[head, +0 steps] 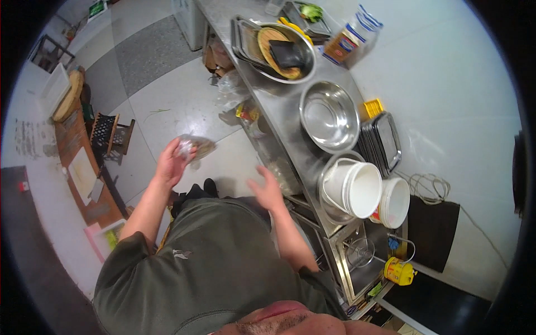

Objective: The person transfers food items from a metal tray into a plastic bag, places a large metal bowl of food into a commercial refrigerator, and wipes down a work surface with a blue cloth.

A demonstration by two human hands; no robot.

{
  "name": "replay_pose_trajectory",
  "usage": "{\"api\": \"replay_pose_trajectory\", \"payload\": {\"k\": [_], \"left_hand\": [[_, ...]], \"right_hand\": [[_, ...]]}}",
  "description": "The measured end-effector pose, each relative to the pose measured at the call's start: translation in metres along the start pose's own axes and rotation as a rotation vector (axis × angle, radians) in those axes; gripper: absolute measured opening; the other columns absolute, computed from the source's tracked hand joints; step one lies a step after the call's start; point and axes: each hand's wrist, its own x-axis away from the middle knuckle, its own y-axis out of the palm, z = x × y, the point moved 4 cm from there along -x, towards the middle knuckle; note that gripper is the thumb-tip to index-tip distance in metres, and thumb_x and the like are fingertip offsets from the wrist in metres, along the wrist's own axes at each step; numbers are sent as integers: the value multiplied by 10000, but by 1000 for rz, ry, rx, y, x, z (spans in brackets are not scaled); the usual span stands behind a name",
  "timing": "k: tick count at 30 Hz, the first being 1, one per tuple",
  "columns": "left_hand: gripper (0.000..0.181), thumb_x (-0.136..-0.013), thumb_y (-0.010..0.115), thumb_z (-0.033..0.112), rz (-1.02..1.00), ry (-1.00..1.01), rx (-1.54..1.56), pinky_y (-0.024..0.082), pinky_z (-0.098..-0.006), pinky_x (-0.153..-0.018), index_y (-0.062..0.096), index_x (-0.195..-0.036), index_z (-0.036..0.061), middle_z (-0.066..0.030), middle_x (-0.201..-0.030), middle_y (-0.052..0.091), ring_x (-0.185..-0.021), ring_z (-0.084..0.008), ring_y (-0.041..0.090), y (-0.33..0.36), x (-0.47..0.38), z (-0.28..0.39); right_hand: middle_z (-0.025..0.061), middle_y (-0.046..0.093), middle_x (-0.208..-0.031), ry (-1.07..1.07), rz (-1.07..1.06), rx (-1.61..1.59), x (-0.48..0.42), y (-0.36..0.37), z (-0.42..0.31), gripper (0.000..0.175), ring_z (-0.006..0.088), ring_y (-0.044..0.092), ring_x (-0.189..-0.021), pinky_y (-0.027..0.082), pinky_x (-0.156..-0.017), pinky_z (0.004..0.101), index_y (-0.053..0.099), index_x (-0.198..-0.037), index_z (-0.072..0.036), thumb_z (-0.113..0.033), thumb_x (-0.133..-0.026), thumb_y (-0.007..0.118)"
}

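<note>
My left hand is raised over the floor, its fingers closed around a small clear plastic bag with something brownish inside; the contents cannot be made out. Beside the steel counter's front edge, my right hand is slightly blurred, its fingers apart and nothing in it. Nearest to it is the lower shelf under the counter, where clear plastic bags lie. On the stainless steel counter stand an empty steel bowl and a white plastic bucket, which rests in another steel bowl.
A large bowl holds trays and a round wooden board. Dark trays stand stacked by the wall. A sink with a yellow container is at lower right. At left are a folding stool and a wooden table with a cleaver.
</note>
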Motion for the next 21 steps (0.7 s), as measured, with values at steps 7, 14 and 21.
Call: {"api": "replay_pose_trajectory", "payload": {"k": [7, 14, 21], "left_hand": [[441, -913, 471, 208, -68, 267, 233, 360, -397, -986, 324, -1284, 21, -165, -1169, 509, -1126, -281, 492, 77, -56, 71], [599, -912, 467, 196, 78, 313, -3, 291, -376, -1031, 170, -1404, 28, -167, -1356, 396, -1241, -251, 379, 63, -91, 158], [754, -820, 616, 267, 199, 457, -883, 322, -365, -1020, 204, -1391, -3, -212, -1354, 379, -1246, -266, 392, 36, -112, 268]], "right_hand": [[247, 494, -1202, -396, -263, 58, -145, 83, -185, 690, 378, 476, -1120, 382, -961, 408, 373, -1262, 42, -216, -706, 689], [229, 596, -1011, -335, -646, 208, -252, 122, -256, 386, 362, 561, -982, 441, -826, 417, 572, -1054, 31, -201, -755, 645], [84, 639, -988, -213, -870, -453, -339, 206, -307, 209, 142, 575, -925, 447, -814, 295, 613, -1021, 10, -89, -845, 559]]}}
